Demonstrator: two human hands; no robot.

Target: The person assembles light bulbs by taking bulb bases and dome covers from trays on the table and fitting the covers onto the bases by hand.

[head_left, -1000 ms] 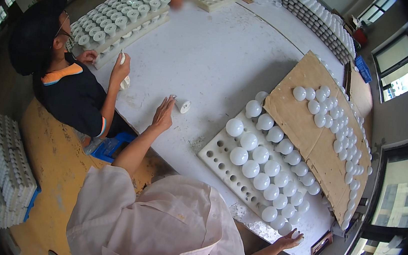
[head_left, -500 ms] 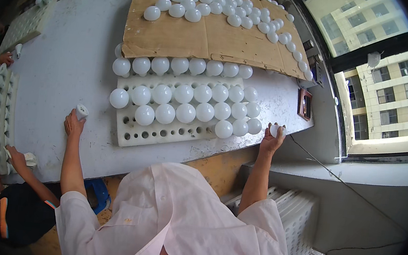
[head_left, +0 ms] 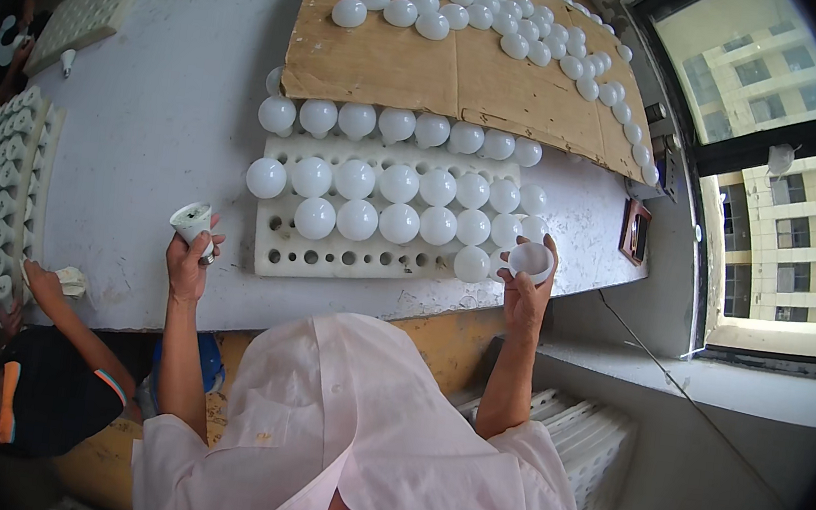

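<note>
My left hand (head_left: 187,270), above the table's near left part, is closed around a white conical bulb base (head_left: 191,220) with its wide top tilted up and a metal screw end below. In my right hand (head_left: 530,297), fingers curl around a white dome bulb cover (head_left: 530,259), its hollow opening facing me. Just left of that hand stand white globe bulbs (head_left: 399,223) in rows on a white foam tray (head_left: 342,260) with round holes. Several empty holes show along the tray's near edge.
Behind the tray, a cardboard sheet (head_left: 379,65) bears many loose white domes (head_left: 400,12). A co-worker's hand (head_left: 44,286) is by a tray of bulb bases (head_left: 2,179) at left. A brown box (head_left: 635,231) lies near the window; foam trays (head_left: 588,442) are stacked below the table's right end.
Both hands have come closer to me and inward. The bulb base now shows its wide top, and the dome cover has turned its opening into view. The whole view has shifted slightly.
</note>
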